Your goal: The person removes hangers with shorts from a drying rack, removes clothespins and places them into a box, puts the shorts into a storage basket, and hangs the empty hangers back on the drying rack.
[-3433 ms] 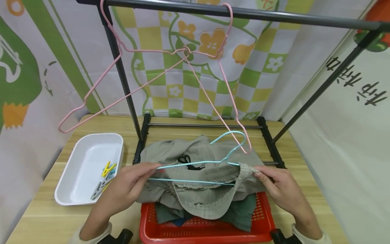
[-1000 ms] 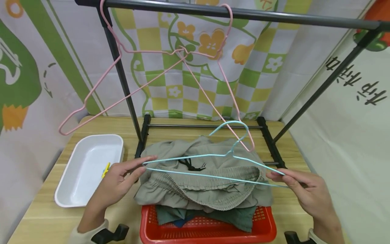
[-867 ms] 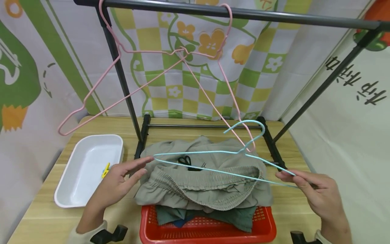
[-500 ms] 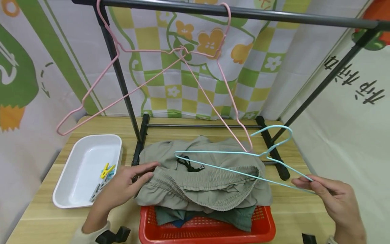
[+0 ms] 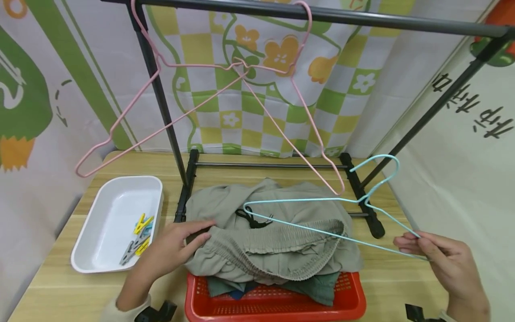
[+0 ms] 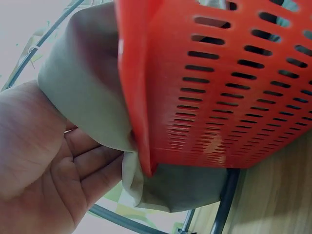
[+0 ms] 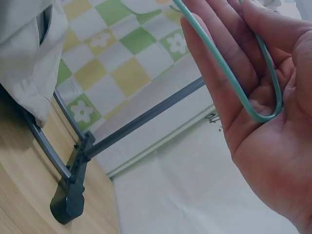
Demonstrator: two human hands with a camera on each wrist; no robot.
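Note:
In the head view, khaki-grey pants point(image 5: 273, 268) with an elastic waistband and black drawstring lie bunched over the red basket point(image 5: 358, 308). My left hand point(image 5: 173, 246) touches their left side, thumb and index finger apart. In the left wrist view its other fingers point(image 6: 92, 165) reach under hanging cloth beside the basket wall. My right hand point(image 5: 446, 259) pinches the right end of a light blue clothes hanger point(image 5: 301, 200). Its left end overlaps the waistband and drawstring in the head view, its hook pointing up. The right wrist view shows the hanger's rounded corner against the palm.
A black rack point(image 5: 322, 15) spans the back, with two pink hangers point(image 5: 181, 116) on its bar. On the left stands a white tray point(image 5: 100, 188) holding several clothespins point(image 5: 138, 237). Dark green cloth point(image 5: 318, 288) lies in the basket under the pants.
The hanger's ends, earlier near the waistband with both hands, have come away; the right hand has carried it rightward. My left hand has let go of its left end and moved down onto the pants.

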